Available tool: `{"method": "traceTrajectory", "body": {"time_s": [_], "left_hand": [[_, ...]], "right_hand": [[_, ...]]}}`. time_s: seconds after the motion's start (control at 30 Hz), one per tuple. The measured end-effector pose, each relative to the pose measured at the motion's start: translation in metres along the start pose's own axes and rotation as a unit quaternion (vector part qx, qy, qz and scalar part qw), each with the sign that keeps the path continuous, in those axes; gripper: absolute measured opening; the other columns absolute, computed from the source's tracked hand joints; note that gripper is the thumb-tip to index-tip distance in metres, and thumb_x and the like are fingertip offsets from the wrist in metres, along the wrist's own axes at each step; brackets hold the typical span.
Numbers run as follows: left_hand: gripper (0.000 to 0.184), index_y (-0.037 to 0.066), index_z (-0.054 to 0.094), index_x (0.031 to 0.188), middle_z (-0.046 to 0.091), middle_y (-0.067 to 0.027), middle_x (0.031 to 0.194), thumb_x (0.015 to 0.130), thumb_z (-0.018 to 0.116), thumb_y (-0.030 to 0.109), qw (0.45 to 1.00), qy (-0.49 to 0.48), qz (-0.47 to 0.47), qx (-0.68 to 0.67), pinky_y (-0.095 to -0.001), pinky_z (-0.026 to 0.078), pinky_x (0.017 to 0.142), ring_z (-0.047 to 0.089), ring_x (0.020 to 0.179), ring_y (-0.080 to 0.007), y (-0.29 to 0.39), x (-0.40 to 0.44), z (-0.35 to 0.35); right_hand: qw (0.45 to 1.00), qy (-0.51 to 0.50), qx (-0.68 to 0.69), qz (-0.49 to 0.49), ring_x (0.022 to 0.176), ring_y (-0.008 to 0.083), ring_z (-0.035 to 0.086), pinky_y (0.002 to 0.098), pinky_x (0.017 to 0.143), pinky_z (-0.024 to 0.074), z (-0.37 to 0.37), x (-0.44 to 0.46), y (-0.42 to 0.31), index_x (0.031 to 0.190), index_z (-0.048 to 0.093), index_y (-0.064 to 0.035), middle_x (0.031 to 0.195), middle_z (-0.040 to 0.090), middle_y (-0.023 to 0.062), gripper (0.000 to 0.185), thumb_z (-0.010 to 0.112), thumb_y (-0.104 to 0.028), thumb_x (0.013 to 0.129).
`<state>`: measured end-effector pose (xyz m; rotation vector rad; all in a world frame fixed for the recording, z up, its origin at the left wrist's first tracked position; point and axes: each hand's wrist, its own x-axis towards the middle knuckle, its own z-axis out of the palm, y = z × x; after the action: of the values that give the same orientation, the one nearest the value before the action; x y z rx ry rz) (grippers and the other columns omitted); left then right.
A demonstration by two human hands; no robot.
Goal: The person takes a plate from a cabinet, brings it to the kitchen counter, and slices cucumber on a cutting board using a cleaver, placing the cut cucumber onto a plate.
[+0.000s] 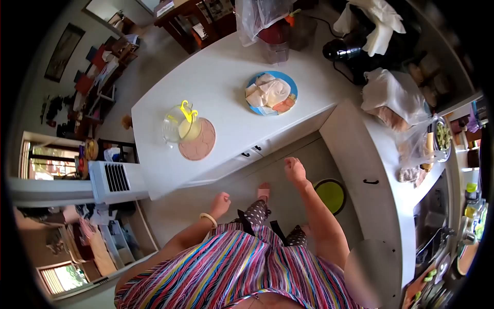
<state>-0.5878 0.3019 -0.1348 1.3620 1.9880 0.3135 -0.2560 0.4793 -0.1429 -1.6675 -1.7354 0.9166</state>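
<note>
My left hand [221, 205], with a pale bangle on the wrist, hangs over the floor in front of my body, fingers curled in and nothing seen in them. Further forward, my right hand [295, 170] is also closed in a loose fist near the counter's cabinet doors. Neither hand touches anything. On the white counter [226, 77] lies a blue plate [291, 78] bearing pale folded pieces that look like flatbread or paper. To its left, a clear glass vessel [170, 129] with pale yellow contents and a yellow hooked piece stands partly over a round pinkish mat [200, 149].
A plastic bag [257, 20] and a dark red item stand at the counter's far edge. Plastic-wrapped goods [391, 98] crowd the right counter, near a sink [432, 206]. A round green mat [330, 196] lies on the floor, right of my legs. Cabinet handles stick out [370, 181].
</note>
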Motion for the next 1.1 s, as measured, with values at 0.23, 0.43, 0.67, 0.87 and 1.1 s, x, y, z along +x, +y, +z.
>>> {"method": "traceTrajectory", "body": {"time_s": [0.23, 0.43, 0.67, 0.87, 1.1], "left_hand": [[0.013, 0.004, 0.06, 0.083, 0.062, -0.0131, 0.075, 0.078, 0.062, 0.015, 0.999, -0.032, 0.013, -0.025, -0.0389, 0.05, 0.07, 0.062, 0.075, -0.0309, -0.062, 0.015, -0.02], [0.024, 0.0, 0.063, 0.099, 0.067, -0.0157, 0.089, 0.082, 0.062, 0.017, 0.994, -0.103, 0.016, 0.022, -0.0365, 0.051, 0.078, 0.065, 0.084, -0.0306, -0.065, 0.041, -0.06], [0.022, 0.002, 0.063, 0.097, 0.068, -0.0123, 0.088, 0.082, 0.064, 0.018, 0.991, -0.124, 0.023, 0.051, -0.0365, 0.052, 0.074, 0.066, 0.082, -0.0262, -0.054, 0.043, -0.051], [0.015, 0.006, 0.059, 0.082, 0.064, -0.0111, 0.076, 0.079, 0.064, 0.02, 0.985, -0.135, 0.066, 0.079, -0.0396, 0.049, 0.064, 0.063, 0.072, -0.0284, 0.006, 0.043, -0.016], [0.01, 0.01, 0.052, 0.084, 0.055, -0.0007, 0.066, 0.081, 0.061, 0.008, 0.97, -0.208, 0.016, -0.124, -0.0294, 0.045, 0.049, 0.054, 0.059, -0.0118, 0.088, 0.045, 0.011]], "right_hand": [[0.991, -0.126, -0.004, -0.041, 0.119, 0.0393, 0.051, 0.0458, 0.099, 0.0447, 0.154, 0.083, 0.018, 0.126, 0.051, -0.0063, 0.129, 0.051, 0.0234, 0.051, 0.06, -0.022, 0.078], [0.975, -0.215, 0.029, 0.046, 0.112, 0.0385, 0.055, 0.0451, 0.092, 0.0474, 0.161, 0.093, -0.013, 0.12, 0.056, -0.0088, 0.125, 0.056, 0.0188, 0.046, 0.063, -0.024, 0.078], [0.978, -0.141, 0.03, 0.151, 0.106, 0.0383, 0.058, 0.0474, 0.087, 0.0472, 0.097, 0.008, -0.034, 0.111, 0.052, -0.0088, 0.115, 0.057, 0.015, 0.037, 0.064, -0.02, 0.077], [0.974, -0.052, 0.008, 0.22, 0.104, 0.0369, 0.06, 0.0453, 0.087, 0.0478, 0.028, -0.082, -0.005, 0.114, 0.053, -0.0118, 0.116, 0.059, 0.0131, 0.052, 0.073, -0.037, 0.073], [0.981, 0.051, -0.057, 0.18, 0.087, 0.0385, 0.063, 0.0501, 0.069, 0.0521, -0.02, -0.13, 0.032, 0.107, 0.048, -0.0116, 0.104, 0.06, 0.0122, 0.049, 0.075, -0.032, 0.071]]}}
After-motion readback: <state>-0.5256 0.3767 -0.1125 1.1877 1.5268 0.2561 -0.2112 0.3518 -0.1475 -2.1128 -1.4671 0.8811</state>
